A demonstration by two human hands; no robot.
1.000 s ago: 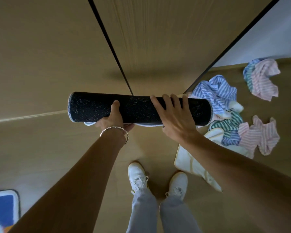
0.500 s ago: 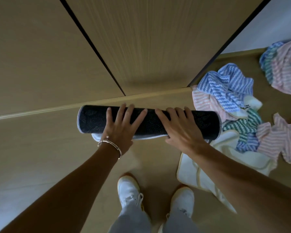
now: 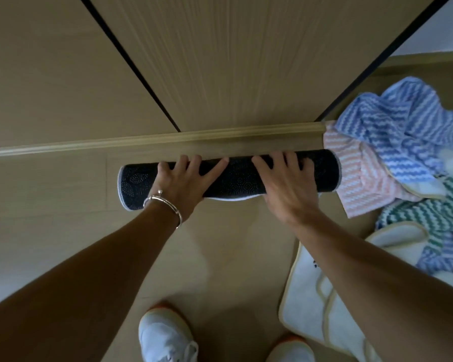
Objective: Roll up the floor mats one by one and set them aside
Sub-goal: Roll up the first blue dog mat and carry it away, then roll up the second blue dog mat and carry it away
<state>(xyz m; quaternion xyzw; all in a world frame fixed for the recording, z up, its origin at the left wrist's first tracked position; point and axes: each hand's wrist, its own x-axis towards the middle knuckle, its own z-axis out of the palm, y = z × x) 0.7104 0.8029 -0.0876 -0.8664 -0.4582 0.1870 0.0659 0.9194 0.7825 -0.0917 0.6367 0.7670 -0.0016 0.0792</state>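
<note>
Head view: the rolled mat lies on the floor just beside the baseboard, its long axis running left to right across you. Your left hand and right hand rest flat on top, fingers spread, not curled round it; the roll's right end touches the striped cloths.

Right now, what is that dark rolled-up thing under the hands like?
It's a floor mat rolled into a tight tube, dark dotted backing outside, pale trim at both ends, a white edge peeking underneath. It lies on the wooden floor along the skirting board. The left hand and right hand press flat on top; its right end meets a pink striped cloth.
</note>
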